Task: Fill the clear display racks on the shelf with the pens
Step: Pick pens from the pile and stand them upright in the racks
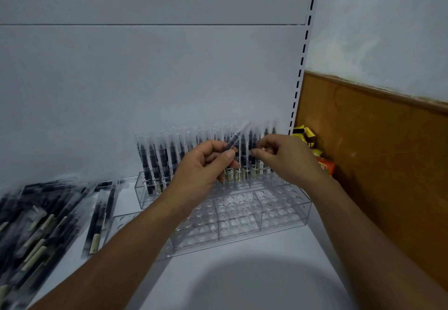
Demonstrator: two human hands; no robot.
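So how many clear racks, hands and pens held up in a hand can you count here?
Clear racks: 2, the rear rack with pens standing in it, the front rack showing empty holes
Hands: 2, the left hand and the right hand
Pens held up: 1, the pen in the left hand
Total: 5
The racked and loose pens are too blurred to count.

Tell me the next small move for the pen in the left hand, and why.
Probably stand it upright and lower it into a free hole. The left hand pinches the black pen in its clear sleeve, tilted above the rear clear plastic rack, whose back rows already hold upright black pens, while the front clear rack has empty holes.
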